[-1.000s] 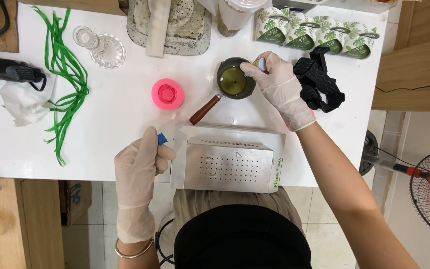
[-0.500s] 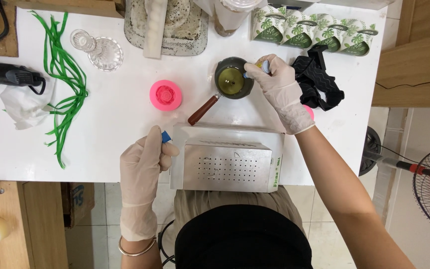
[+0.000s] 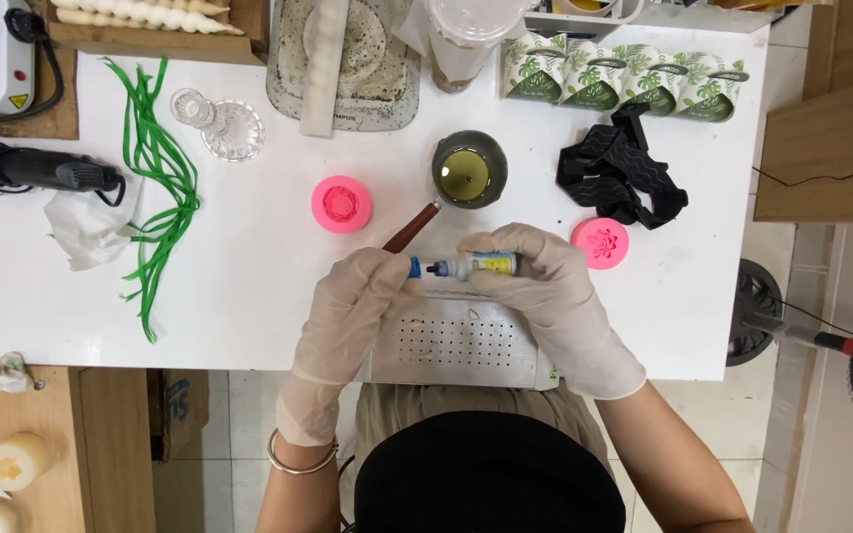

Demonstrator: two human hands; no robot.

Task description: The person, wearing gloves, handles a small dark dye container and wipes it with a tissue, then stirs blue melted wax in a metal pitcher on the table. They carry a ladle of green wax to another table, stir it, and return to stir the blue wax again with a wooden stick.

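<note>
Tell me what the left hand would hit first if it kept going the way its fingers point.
The left hand points up and right at the small dropper bottle, whose blue cap it already touches; past it probably the brown handle.

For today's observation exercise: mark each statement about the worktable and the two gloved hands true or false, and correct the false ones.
1. Both hands hold one small dropper bottle. True: left hand at its blue cap, right hand on the body.
2. The bottle stands upright. False: it lies sideways.
3. Two pink moulds are on the table. True: one left of the hands, another right.
4. The green strips lie right of the dark pot. False: far left.
</note>
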